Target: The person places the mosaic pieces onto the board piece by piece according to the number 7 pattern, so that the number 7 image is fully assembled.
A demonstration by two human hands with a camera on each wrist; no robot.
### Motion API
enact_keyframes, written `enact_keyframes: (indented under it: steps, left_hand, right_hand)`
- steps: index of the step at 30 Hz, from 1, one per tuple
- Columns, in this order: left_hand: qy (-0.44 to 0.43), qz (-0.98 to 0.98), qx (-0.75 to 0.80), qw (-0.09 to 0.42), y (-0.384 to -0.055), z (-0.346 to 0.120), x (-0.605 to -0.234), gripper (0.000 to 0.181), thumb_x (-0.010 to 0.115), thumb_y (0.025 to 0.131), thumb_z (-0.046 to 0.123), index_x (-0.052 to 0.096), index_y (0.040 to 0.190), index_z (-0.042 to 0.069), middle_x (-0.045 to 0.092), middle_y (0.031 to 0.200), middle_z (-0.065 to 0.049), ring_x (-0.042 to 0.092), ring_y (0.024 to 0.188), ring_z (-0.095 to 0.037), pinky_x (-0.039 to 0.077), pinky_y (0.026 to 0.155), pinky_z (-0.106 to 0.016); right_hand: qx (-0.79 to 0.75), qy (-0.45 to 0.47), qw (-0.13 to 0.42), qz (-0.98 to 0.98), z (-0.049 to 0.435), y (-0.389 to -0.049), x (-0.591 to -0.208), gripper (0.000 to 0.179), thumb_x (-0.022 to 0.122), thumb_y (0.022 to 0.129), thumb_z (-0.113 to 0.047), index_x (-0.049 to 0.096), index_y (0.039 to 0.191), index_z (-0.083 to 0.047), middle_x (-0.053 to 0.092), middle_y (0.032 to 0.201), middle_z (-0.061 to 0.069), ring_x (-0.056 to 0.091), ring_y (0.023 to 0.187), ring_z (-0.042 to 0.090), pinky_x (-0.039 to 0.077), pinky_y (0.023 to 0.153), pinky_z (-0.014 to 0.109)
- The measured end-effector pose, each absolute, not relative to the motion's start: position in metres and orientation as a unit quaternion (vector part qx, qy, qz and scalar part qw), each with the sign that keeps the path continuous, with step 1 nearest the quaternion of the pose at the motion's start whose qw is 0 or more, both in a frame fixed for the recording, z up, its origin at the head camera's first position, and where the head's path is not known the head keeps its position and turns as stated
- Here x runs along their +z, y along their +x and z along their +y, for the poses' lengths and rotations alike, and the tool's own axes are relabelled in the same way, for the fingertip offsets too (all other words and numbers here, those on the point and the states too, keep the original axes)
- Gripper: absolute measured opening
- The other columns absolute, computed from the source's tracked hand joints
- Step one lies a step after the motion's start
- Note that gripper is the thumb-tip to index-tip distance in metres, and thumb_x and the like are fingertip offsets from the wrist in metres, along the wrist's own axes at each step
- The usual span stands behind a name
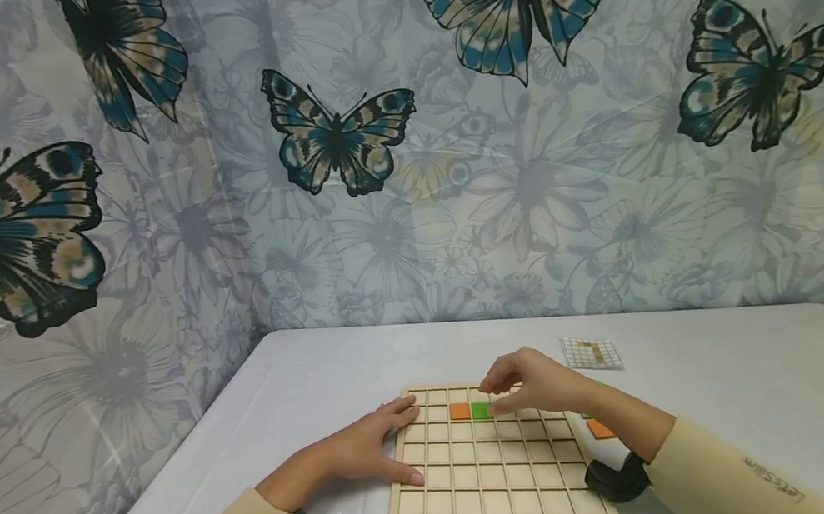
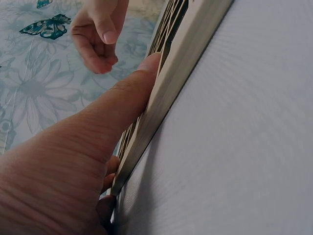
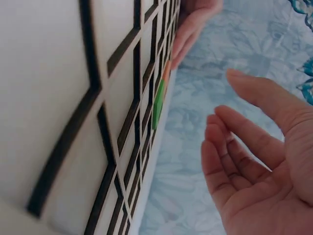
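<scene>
A light wooden grid board [image 1: 476,503] of square cells lies on the table. In one of its far rows an orange square tile [image 1: 459,411] and a green square tile [image 1: 480,411] sit side by side. My left hand [image 1: 364,444] rests along the board's left edge, thumb and fingers spread apart; in the left wrist view the thumb [image 2: 132,90] lies against the rim. Over the far part of the board hovers my right hand [image 1: 534,382], its loosely bent fingers apart from the thumb. The right wrist view shows nothing between the fingers of this hand [image 3: 259,152].
Beyond the board, to the right, lies a small card [image 1: 592,353] printed with a coloured grid. Another orange tile [image 1: 600,428] lies by the board's right edge, with a bit of green beside it, partly hidden by the right forearm. A butterfly-patterned curtain [image 1: 411,249] hangs behind the table.
</scene>
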State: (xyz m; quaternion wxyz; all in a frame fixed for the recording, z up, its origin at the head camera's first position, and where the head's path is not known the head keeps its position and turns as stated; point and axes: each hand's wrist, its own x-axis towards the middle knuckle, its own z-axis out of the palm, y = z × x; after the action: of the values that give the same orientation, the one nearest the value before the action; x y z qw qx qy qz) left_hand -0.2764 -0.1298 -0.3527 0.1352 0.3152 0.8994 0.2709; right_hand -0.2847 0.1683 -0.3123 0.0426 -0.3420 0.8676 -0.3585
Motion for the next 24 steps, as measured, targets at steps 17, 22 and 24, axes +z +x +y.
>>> enact_keyframes:
  steps: [17, 22, 24]
  left_hand:
    - [0.311, 0.898, 0.276, 0.141, -0.277, -0.129, -0.351, 0.093, 0.075, 0.074, 0.047, 0.030, 0.147, 0.012, 0.014, 0.157, 0.000, 0.010, 0.145, -0.031, 0.018, 0.113, -0.055]
    - [0.310, 0.899, 0.275, 0.142, -0.276, -0.129, -0.351, 0.092, 0.075, 0.074, 0.047, 0.030, 0.147, 0.012, 0.015, 0.157, 0.001, 0.010, 0.145, -0.030, 0.018, 0.113, -0.055]
    - [0.310, 0.899, 0.275, 0.140, -0.276, -0.129, -0.351, 0.092, 0.075, 0.074, 0.047, 0.030, 0.147, 0.012, 0.015, 0.157, 0.001, 0.009, 0.145, -0.030, 0.017, 0.113, -0.055]
  right_hand:
    - [-0.353, -0.310, 0.040, 0.882, 0.202, -0.261, -0.304, 0.037, 0.073, 0.081, -0.027, 0.068, 0.106, -0.001, 0.066, 0.106, 0.013, 0.062, 0.098, 0.026, 0.051, 0.085, 0.032]
    - [-0.348, -0.310, 0.034, 0.884, 0.215, -0.256, -0.304, 0.036, 0.072, 0.081, -0.027, 0.068, 0.105, 0.000, 0.066, 0.104, 0.011, 0.063, 0.096, 0.023, 0.052, 0.084, 0.031]
    - [-0.341, -0.307, 0.029, 0.888, 0.221, -0.255, -0.304, 0.036, 0.072, 0.082, -0.028, 0.068, 0.105, -0.001, 0.066, 0.103, 0.010, 0.063, 0.095, 0.022, 0.052, 0.083, 0.031]
